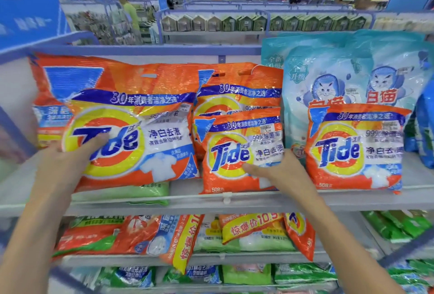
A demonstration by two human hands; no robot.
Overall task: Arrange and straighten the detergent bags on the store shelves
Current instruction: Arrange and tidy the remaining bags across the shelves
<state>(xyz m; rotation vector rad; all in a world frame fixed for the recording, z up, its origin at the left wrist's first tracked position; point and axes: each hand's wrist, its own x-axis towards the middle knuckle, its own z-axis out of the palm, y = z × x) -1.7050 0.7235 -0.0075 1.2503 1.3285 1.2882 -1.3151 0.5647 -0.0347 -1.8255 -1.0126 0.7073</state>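
On the top shelf (258, 201) my left hand (63, 164) grips a large orange Tide bag (141, 134) at its lower left, thumb across the logo. The bag leans tilted over a green bag (131, 191) lying flat. My right hand (281, 171) holds a small 508 g Tide bag (225, 176) by its lower right edge, thumb on the front. This small bag stands upright at the shelf's front lip. A second small Tide bag (357, 148) stands to the right. More orange Tide bags (239, 82) stand behind.
Pale blue cat-print detergent bags (328, 77) stand at the back right, with a dark blue bag (425, 129) at the far right. The lower shelf holds orange, yellow and green bags (183, 237) lying askew. People stand in far aisles.
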